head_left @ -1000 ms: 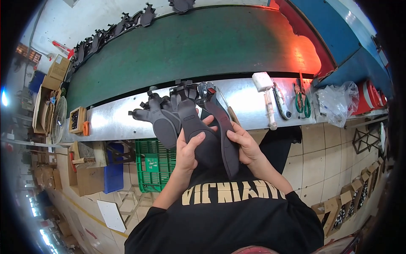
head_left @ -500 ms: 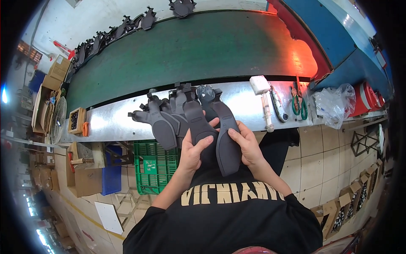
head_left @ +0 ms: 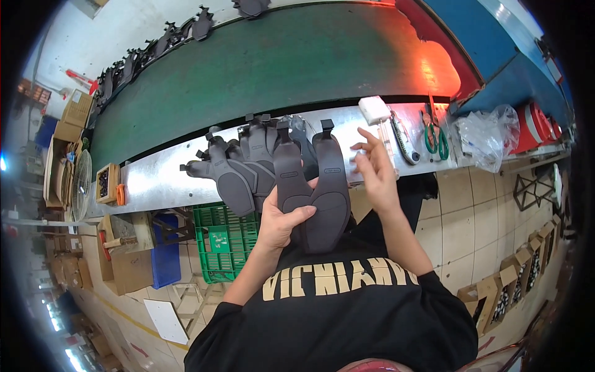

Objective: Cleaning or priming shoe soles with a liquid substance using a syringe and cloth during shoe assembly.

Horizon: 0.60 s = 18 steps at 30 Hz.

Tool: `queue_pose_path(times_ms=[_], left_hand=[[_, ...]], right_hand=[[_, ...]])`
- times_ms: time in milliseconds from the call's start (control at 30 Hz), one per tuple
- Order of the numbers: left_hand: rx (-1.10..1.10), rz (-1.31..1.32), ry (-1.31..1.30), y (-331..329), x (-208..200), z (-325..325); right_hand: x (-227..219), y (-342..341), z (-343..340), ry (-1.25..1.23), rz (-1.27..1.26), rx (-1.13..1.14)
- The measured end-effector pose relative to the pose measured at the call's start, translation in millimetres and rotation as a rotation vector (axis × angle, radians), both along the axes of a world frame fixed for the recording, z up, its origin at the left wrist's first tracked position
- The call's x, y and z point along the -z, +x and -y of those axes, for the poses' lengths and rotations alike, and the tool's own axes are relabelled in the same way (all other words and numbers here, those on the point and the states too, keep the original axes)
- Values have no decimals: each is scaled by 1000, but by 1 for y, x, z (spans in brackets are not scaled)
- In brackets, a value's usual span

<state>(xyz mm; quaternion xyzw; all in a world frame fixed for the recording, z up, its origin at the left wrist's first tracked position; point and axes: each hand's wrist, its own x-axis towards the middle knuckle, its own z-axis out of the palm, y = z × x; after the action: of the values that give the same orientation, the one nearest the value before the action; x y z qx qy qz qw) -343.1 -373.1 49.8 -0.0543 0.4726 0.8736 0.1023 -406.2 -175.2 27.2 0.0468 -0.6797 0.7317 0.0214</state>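
My left hand (head_left: 280, 218) is closed around a pair of dark grey sandal soles (head_left: 330, 204), its thumb pressed across their faces. The two soles lie side by side and overlap at their wide ends, with narrow tabbed ends pointing away from me. My right hand (head_left: 378, 177) is off the soles, fingers spread and holding nothing, over the metal table edge near a clear tube-like tool (head_left: 385, 133). More dark sandal soles (head_left: 232, 183) rest in an overlapping heap on the table to the left, partly hanging over its edge.
Beyond the metal table runs a green conveyor belt (head_left: 260, 59), with several soles (head_left: 162, 44) along its far side. At right lie a white block (head_left: 374, 110), a utility knife (head_left: 406, 146), green-handled scissors (head_left: 437, 139) and a plastic bag (head_left: 486, 136). A green crate (head_left: 224, 242) stands below.
My right hand has let go of the sole and moved away to the right, its fingers opening. Both soles are now in my left hand, closer together. The view has shifted slightly.
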Motion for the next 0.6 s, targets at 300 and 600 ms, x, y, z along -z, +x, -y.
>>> queue_pose_path(times_ms=[300,600], left_hand=[[83,111,-24,3,-3,-11],[133,89,-15,2,-3,-13]], right_hand=[[14,-29,-8,-156,127,-94],[23,-20,-6,-232,174,-97]])
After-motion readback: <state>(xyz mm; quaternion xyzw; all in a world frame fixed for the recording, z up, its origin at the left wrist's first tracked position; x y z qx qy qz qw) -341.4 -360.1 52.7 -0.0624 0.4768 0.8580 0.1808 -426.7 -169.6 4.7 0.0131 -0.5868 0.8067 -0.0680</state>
